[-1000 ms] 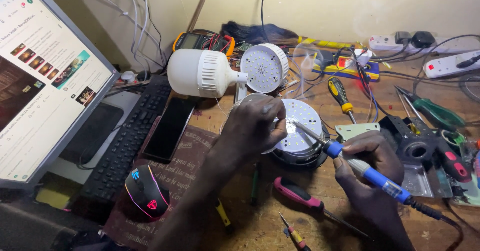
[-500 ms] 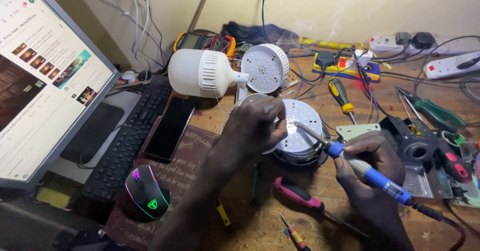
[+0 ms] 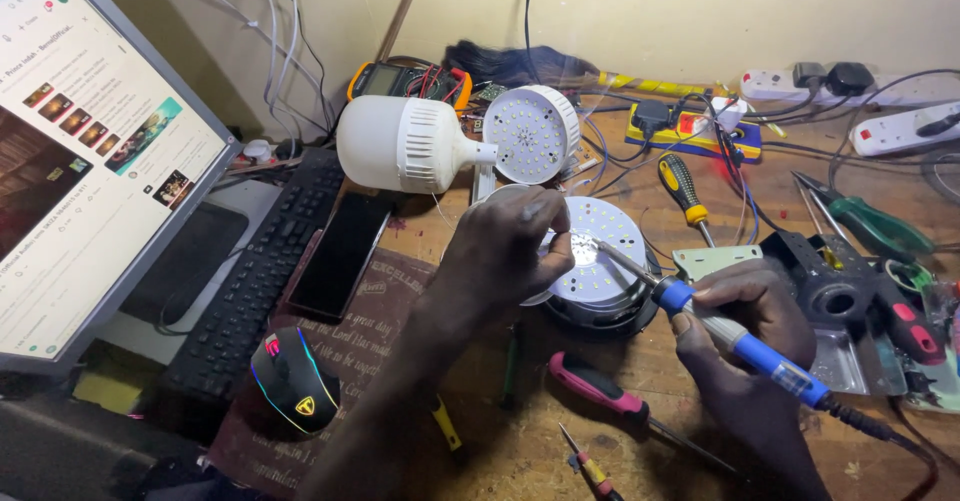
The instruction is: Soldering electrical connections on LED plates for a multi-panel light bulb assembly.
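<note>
Far left, a monitor [image 3: 90, 161] is lit, with a black keyboard [image 3: 255, 281] and a glowing mouse [image 3: 293, 381] beside a dark phone [image 3: 340, 256] on the worktop [image 3: 520, 451]. Behind them lies a big white lamp body [image 3: 405, 144], with a loose disc of small lights [image 3: 530, 133] at its neck.

Now the middle: my left hand [image 3: 505, 251] is curled down over the near edge of the round light board [image 3: 600, 256], fingers pinched shut on its rim, I judge, though what exactly sits between the fingertips I cannot tell. That board looks thin, stiff and light, and easy to scratch. I'd hold it by the rim only, clear of the little lights and the hot spot.

Right of that, my right hand [image 3: 745, 351] is closed in a pen grip around the blue soldering iron [image 3: 735, 336], its tip touching the board just beside my left fingertips. The iron is rigid and hot at the front, so the handle is the only place to hold.

A pink-handled screwdriver [image 3: 600, 386] lies just below the board. Green pliers [image 3: 875, 223] and power strips [image 3: 880, 131] sit further right.
</note>
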